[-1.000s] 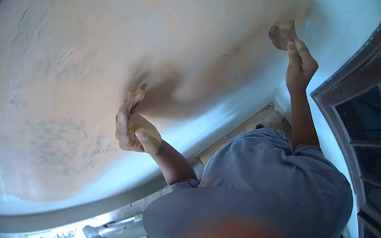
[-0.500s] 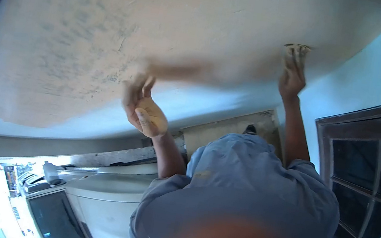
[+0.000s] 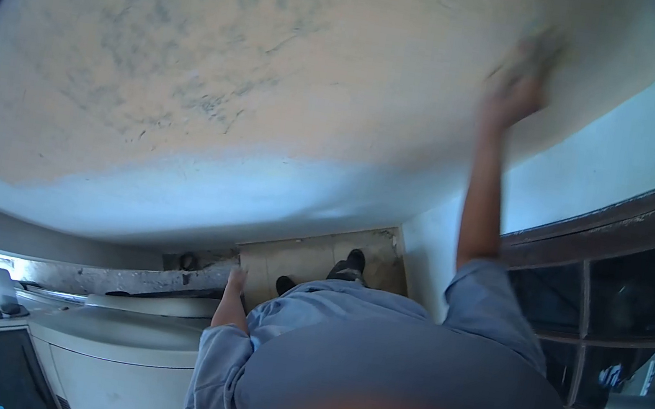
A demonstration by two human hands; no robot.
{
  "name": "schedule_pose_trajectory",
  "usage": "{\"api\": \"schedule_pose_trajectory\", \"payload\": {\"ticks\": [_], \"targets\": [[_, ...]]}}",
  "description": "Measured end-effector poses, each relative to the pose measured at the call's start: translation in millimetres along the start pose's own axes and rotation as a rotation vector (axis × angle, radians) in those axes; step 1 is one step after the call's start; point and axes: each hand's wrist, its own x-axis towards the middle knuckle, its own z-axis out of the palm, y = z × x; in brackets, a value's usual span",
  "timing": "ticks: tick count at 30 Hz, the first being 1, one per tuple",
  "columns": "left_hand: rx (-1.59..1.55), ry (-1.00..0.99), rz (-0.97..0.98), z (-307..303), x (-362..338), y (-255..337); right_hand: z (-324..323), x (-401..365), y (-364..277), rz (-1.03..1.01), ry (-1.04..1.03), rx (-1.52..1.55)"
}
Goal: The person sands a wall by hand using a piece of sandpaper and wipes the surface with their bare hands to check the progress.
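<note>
My right hand (image 3: 524, 77) is raised at the upper right against the patchy beige and pale wall (image 3: 348, 64). It is smeared by motion, with its fingers pressed over a thin yellowish pad (image 3: 560, 51) whose edge barely shows. Low on the left, my left hand (image 3: 237, 278) hangs beside my body, well away from the wall's beige area. It looks small and edge-on, and its fingers cannot be made out. Grey-green patches and scratches (image 3: 211, 105) mark the wall's left half.
A dark-framed paned window (image 3: 629, 283) stands at the right. A pale car-like body (image 3: 127, 352) fills the lower left, near dark items and a light bottle (image 3: 4, 290). Dark shoes (image 3: 354, 261) stand on the tiled floor (image 3: 302, 260).
My left hand has dropped from in front of the wall to beside my body. My right hand has moved higher on the wall. The view has shifted, showing more floor and both shoes.
</note>
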Motion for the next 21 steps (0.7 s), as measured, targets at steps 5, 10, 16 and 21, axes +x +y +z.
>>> {"api": "schedule_pose_trajectory", "payload": {"ticks": [5,10,16,21], "targets": [[-0.314,-0.194,0.038,62.4,-66.1,-70.0,18.9,-98.0,-34.7,-0.253,-0.08,-0.016],[-0.765,-0.132,-0.681,27.8,-92.1,-62.9,13.5,135.2,-76.6,-0.021,-0.069,0.076],[-0.58,0.038,-0.631,40.3,-80.3,-41.8,39.4,-17.7,-96.4,-0.201,-0.008,0.015],[0.136,-0.156,-0.097,73.7,-49.4,-42.6,31.6,25.9,-120.5,-0.366,-0.127,-0.012]]}}
